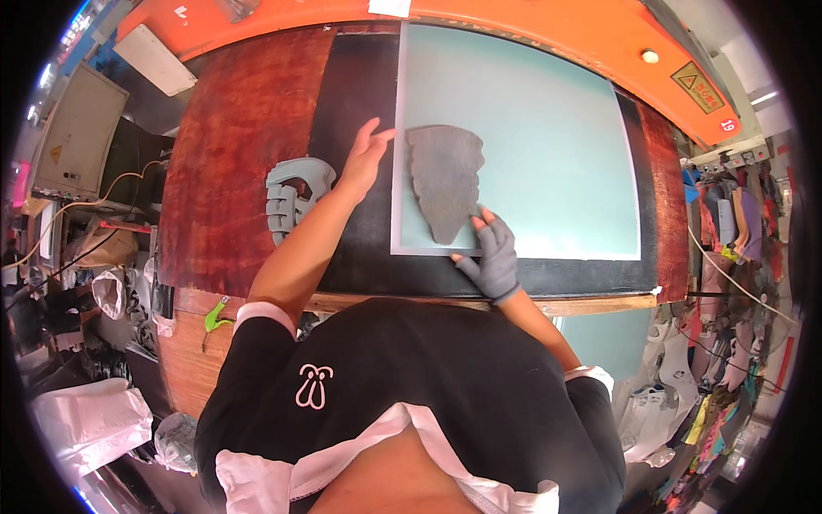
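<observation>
Scalloped dark-grey plate (445, 182): flat on pale green sheet (556, 146) | left hand (366, 163): spread, empty | gloved right hand (492, 255): fingertips at plate's lower-right edge, grip unclear | handling: probably stiff, rather heavy; hold by side edges

The gloved right hand (493, 255) rests beside a grey scalloped piece (445, 176) on a pale sheet (556, 154); the left hand (366, 163) extends to the sheet's left edge.
</observation>
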Demonstrator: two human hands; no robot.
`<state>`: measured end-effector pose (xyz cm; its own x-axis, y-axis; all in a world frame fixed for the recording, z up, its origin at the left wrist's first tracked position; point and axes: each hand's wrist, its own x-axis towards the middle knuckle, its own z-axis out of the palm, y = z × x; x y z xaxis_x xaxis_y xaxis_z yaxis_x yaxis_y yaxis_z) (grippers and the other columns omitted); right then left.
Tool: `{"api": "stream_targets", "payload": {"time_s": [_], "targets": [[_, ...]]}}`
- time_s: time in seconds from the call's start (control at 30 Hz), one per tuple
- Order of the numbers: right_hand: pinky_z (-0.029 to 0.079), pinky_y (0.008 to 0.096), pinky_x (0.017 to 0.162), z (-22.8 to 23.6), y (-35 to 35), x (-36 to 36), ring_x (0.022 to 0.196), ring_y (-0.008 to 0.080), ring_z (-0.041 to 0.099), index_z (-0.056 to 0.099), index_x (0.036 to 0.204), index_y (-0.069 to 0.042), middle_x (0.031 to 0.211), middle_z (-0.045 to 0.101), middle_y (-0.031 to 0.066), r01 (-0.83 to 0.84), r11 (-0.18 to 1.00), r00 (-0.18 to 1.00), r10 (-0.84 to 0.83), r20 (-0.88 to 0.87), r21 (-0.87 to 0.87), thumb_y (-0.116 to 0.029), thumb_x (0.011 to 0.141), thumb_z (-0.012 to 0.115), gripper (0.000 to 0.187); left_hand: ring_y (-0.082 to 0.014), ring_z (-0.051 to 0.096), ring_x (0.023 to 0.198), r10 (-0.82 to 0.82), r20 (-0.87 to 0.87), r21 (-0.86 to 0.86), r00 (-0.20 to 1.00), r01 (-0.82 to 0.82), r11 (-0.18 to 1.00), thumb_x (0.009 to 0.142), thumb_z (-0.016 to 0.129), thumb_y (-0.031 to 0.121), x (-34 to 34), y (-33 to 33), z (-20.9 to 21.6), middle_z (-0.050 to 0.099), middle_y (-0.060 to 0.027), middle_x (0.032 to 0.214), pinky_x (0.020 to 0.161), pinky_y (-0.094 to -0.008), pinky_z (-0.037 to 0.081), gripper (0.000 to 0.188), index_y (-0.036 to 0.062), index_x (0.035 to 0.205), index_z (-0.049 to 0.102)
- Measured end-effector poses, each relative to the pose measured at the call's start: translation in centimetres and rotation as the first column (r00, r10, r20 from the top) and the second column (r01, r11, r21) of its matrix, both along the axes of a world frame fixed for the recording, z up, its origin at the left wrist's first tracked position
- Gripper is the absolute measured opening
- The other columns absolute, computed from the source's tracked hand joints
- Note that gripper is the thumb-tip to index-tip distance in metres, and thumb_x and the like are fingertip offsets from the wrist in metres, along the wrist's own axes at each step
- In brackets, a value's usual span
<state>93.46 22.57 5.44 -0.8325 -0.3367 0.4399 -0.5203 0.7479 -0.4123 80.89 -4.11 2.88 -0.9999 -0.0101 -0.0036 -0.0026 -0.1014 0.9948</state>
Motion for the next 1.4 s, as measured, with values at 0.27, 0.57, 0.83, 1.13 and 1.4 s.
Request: {"api": "stream_targets", "payload": {"time_s": [0.27, 0.57, 0.83, 1.13, 1.4], "targets": [[0.048, 0.0409, 0.08, 0.2, 1.4, 3.4, 0.104, 0.0359, 0.052, 0.054, 0.096, -0.004, 0.111, 0.053, 0.0148, -0.066, 0.997, 0.997, 0.067, 0.041, -0.035, -0.002, 0.059, 0.075, 0.043, -0.031, 0.046, 0.12, -0.04, -0.243, -0.597, 0.969, -0.117, 0.794, 0.089, 0.049, 0.009, 11.5, 0.2, -1.6, 0.049, -0.018, 0.128, 0.104, -0.0398, 0.032, 0.039, 0.0037, 0.127, 0.046], [0.049, 0.0396, 0.073, -1.1, 1.2, 3.3, 0.09, 0.0305, 0.057, 0.055, 0.083, -0.007, 0.095, 0.06, 0.0093, -0.029, 0.999, 0.969, 0.022, 0.247, 0.023, 0.0, 0.062, 0.07, 0.027, -0.0314, 0.05, 0.111, -0.192, -0.332, -0.759, 0.924, -0.14, 0.636, 0.077, 0.062, 0.011, 11.5, 0.6, -0.9, 0.049, -0.0138, 0.128, 0.095, -0.0455, 0.038, 0.032, 0.0078, 0.109, 0.065], [0.049, 0.0391, 0.073, -1.2, 1.4, 3.2, 0.091, 0.0309, 0.057, 0.056, 0.082, -0.008, 0.098, 0.061, 0.0085, -0.028, 0.996, 0.962, 0.004, 0.274, 0.086, 0.0, 0.062, 0.071, 0.025, -0.0269, 0.057, 0.096, -0.164, -0.394, -0.681, 0.904, -0.167, 0.713, 0.072, 0.066, 0.008, 10.8, 0.0, -1.5, 0.055, -0.0118, 0.118, 0.084, -0.0432, 0.042, 0.027, 0.0093, 0.099, 0.067], [0.048, 0.0411, 0.073, -0.4, 4.2, 4.4, 0.086, 0.032, 0.056, 0.056, 0.08, -0.006, 0.092, 0.059, 0.0124, 0.05, 0.992, 0.975, -0.075, 0.21, 0.12, -0.013, 0.071, 0.068, 0.017, -0.0272, 0.057, 0.096, -0.181, -0.36, -0.672, 0.915, -0.12, 0.731, 0.072, 0.063, 0.004, 10.7, -0.5, -1.0, 0.055, -0.0127, 0.118, 0.088, -0.0449, 0.04, 0.03, 0.0098, 0.101, 0.066], [0.045, 0.042, 0.075, -1.1, 6.6, 4.4, 0.088, 0.0333, 0.054, 0.057, 0.082, -0.004, 0.094, 0.056, 0.0151, 0.131, 0.97, 0.981, -0.157, 0.115, 0.205, -0.028, 0.079, 0.064, 0.025, -0.0337, 0.052, 0.109, -0.238, -0.402, -0.758, 0.884, -0.176, 0.629, 0.076, 0.066, 0.014, 11.3, -0.1, -0.1, 0.051, -0.0122, 0.125, 0.09, -0.049, 0.04, 0.034, 0.0115, 0.11, 0.063]]}}
